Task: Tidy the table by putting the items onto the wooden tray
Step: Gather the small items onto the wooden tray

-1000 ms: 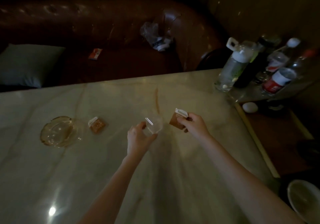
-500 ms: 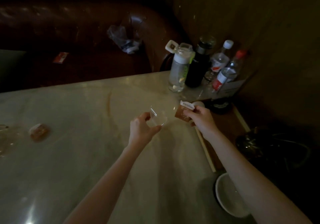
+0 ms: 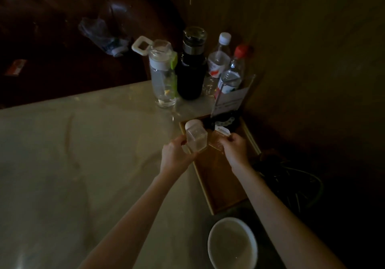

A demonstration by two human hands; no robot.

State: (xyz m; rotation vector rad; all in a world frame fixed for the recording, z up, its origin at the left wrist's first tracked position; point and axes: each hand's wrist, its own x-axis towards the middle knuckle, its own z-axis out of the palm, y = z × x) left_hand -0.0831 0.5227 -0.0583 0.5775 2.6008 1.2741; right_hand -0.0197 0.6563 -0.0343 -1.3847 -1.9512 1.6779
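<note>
Two small items arriving over the tray [image 3: 224, 187]
The left hand [image 3: 176, 156] pinches a clear cup [image 3: 196, 141] by its side wall; the right hand [image 3: 234, 150] grips a brown packet [image 3: 217, 141] at its edge, both held just above the tray's far end beside the desk [image 3: 83, 143]. Both look light (the cup probably thin and crushable), arms outstretched, wrists angled down

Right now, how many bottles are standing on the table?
4, in the far corner: clear flip-lid bottle, black bottle, white-capped bottle, red-capped bottle. More may hide behind them.
</note>
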